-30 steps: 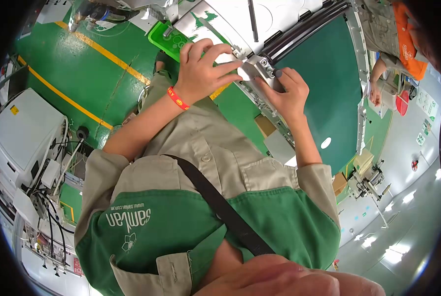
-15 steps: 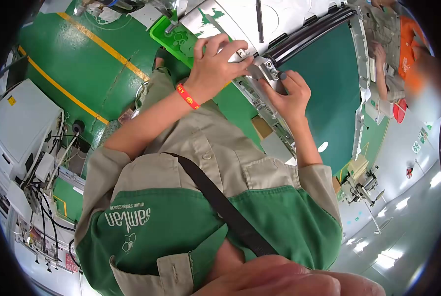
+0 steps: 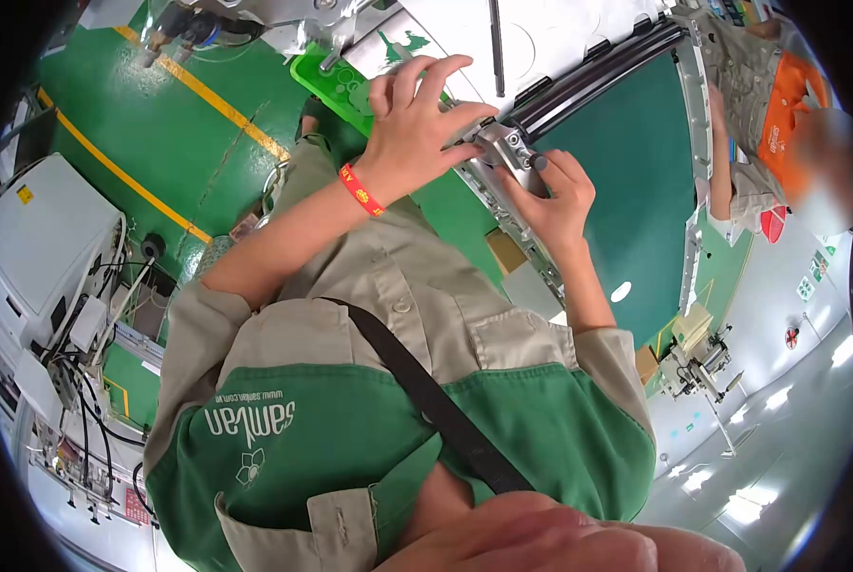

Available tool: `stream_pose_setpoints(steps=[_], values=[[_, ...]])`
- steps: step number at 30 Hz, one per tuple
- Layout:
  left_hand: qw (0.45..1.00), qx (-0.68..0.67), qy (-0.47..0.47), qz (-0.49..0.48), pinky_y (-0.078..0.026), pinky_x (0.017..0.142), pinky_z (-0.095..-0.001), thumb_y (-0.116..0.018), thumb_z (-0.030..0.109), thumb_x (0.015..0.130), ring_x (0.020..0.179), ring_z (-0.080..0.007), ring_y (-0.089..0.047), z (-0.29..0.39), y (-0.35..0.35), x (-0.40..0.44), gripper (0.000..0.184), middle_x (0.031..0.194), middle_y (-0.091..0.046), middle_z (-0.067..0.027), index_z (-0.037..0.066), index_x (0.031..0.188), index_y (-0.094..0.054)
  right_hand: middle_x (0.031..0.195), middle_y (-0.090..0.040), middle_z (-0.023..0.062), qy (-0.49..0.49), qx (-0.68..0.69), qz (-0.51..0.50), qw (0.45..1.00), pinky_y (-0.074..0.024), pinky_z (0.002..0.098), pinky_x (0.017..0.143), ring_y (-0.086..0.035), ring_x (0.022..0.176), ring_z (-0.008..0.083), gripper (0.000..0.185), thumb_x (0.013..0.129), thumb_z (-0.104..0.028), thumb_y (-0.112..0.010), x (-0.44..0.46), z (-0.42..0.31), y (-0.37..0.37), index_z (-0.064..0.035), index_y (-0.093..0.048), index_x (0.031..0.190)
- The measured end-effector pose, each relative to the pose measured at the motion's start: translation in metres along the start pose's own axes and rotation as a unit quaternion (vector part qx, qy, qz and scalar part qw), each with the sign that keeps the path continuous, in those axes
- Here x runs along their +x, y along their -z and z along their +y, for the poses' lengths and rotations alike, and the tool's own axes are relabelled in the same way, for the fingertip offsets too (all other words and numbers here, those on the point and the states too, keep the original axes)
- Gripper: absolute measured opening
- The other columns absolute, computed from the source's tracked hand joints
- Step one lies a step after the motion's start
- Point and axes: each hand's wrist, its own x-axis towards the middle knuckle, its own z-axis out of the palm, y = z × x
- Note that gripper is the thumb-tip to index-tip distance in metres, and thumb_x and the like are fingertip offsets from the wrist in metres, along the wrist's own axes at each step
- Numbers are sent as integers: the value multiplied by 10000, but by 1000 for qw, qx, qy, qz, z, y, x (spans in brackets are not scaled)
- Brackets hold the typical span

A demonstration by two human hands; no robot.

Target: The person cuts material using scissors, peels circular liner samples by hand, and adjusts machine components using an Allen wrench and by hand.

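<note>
My left hand (image 3: 409,129), with a red wristband, has its thumb and index finger on either side of the near corner of a silvery metal end block (image 3: 496,149); its other fingers are raised and spread. The block sits at the near end of a shiny dark roller (image 3: 598,81), and bolt heads show on it. My right hand (image 3: 558,202) grips the block's right side, thumb on the side face and fingers curled by a dark round knob (image 3: 539,162). A dark green sheet (image 3: 626,191) spreads below the roller inside a metal frame (image 3: 696,143).
Beyond the roller is a white panel (image 3: 550,38) with a black bar (image 3: 497,48) on it. A bright green tray (image 3: 336,91) stands at the left. A co-worker in an orange-and-beige uniform (image 3: 774,105) is at the right. White machinery (image 3: 50,224) stands far left.
My left hand's raised fingers have straightened and spread, and its thumb and index now sit at the block's corner. My right hand has shifted slightly down and left. The co-worker's arm has moved.
</note>
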Motion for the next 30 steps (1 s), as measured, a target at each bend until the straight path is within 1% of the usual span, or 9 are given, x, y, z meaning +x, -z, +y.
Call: stream_pose_setpoints(steps=[6,9,11,12,15,18,22,24,30], values=[[1000,21,0,-16,-171,924,-456,-767,309,590,1232,-250,-273,2,-2,-1,465,1343,-365,-3,309,1038,-641,609,-510,35,-6,-2,-3,1000,-424,292,487,-496,547,182,245,560,-165,-774,-1,1,-1,-40,-663,739],[999,34,24,-29,-148,935,-491,-740,314,633,1277,-289,-210,9,-3,-4,538,1383,-318,-51,343,1144,-575,616,-519,35,-2,2,6,1000,-424,291,486,-498,548,181,245,561,-166,-773,0,1,-1,-40,-664,740],[998,19,37,-46,-127,937,-544,-710,326,660,1319,-351,-114,13,-3,-6,619,1428,-236,-108,352,1239,-493,619,-524,34,4,4,15,1000,-424,291,486,-499,549,181,245,563,-168,-773,1,1,-2,-40,-664,740],[998,20,33,-46,-127,937,-544,-710,326,660,1319,-351,-114,14,-4,-6,619,1428,-236,-108,352,1239,-493,621,-527,34,8,5,15,1000,-424,291,486,-501,550,181,245,564,-172,-774,0,2,-2,-39,-662,737],[997,53,31,-37,-123,922,-611,-711,338,666,1322,-445,-16,17,-5,-6,681,1462,-120,-178,318,1289,-436,626,-534,34,11,0,16,1000,-427,292,486,-505,553,182,250,565,-181,-774,0,1,0,-38,-659,735],[997,19,62,-39,-69,948,-650,-706,290,668,1336,-458,45,17,-8,-9,733,1487,-30,-183,374,1316,-372,631,-540,35,14,-3,19,1000,-429,293,487,-511,555,185,252,566,-185,-773,-1,2,0,-37,-659,736],[997,28,65,-41,-62,940,-680,-674,258,715,1332,-471,60,15,2,-18,688,1484,-14,-193,378,1317,-362,630,-542,40,13,4,15,1000,-426,301,480,-516,554,195,246,569,-184,-770,-2,-10,-4,-39,-654,731],[998,31,53,-29,-68,941,-688,-640,255,744,1330,-480,16,17,0,-19,633,1484,-39,-190,373,1305,-373,601,-512,46,17,4,9,1000,-409,316,466,-493,533,213,247,569,-196,-771,-2,-8,-3,-45,-646,717],[993,102,-18,-54,-63,946,-690,-605,258,748,1345,-442,-29,20,1,-12,591,1484,-88,-167,193,1299,-400,653,-533,56,7,37,38,999,-435,361,534,-532,618,252,261,606,-267,-747,-9,-5,1,-57,-643,722]])
